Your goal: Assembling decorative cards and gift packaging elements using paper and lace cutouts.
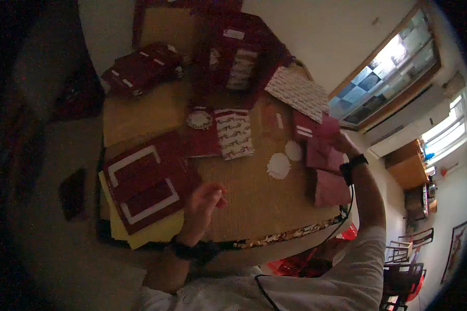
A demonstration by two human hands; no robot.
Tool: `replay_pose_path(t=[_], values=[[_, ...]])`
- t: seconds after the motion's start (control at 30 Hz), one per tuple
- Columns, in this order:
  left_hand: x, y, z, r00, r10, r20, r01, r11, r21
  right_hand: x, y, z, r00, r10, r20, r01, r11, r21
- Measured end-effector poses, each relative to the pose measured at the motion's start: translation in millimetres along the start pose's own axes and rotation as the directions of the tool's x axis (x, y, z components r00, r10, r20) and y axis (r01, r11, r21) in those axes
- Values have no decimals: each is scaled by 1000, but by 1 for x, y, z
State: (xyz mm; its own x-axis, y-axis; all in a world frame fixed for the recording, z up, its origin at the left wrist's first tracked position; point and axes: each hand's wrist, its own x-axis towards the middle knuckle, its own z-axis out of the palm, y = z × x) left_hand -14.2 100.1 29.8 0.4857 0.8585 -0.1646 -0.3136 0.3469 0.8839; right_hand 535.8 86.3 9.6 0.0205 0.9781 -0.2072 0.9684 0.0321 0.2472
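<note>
My left hand [208,196] rests near the table's front edge with its fingers curled, beside a dark red sheet [140,190] with white strips on it, which lies over yellow sheets [155,233]. My right hand [342,144] reaches to the right side and touches dark red paper pieces [322,153]; its fingertips are too dark to make out, so a grip cannot be told. A pink piece [332,188] lies below that hand. To its left are two pale round pieces [279,166]. A patterned white piece [234,134] and a scalloped round piece [199,119] lie mid-table.
Stacked dark red pieces [142,68] with white strips sit at the back left. Toward the back stands a large dark red paper item [237,50], with a patterned sheet [297,93] to its right. Red bags [303,264] are below the table's front edge.
</note>
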Motion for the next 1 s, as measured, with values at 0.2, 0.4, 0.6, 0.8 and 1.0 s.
replay_pose_path(t=[0.2, 0.4, 0.6, 0.8, 1.0], values=[[7, -14, -7, 999, 10, 52, -14, 998, 68, -4, 10, 15, 947, 201, -250, -57, 873, 484], [8, -7, -1, 997, 71, 7, -71, 993, 99, 58, -12, -3, 873, -97, -478, 424, 633, 648], [8, -6, 6, 999, -9, 54, 1, 990, 141, 52, 69, 11, 850, 462, -253, -168, 693, 701], [-2, -6, -7, 999, -31, 12, 28, 981, 193, 69, -60, -54, 933, 361, -18, -2, 54, 999], [3, -9, -3, 998, -60, 21, 57, 989, 133, 65, -4, -46, 871, 441, -217, -19, 471, 882]])
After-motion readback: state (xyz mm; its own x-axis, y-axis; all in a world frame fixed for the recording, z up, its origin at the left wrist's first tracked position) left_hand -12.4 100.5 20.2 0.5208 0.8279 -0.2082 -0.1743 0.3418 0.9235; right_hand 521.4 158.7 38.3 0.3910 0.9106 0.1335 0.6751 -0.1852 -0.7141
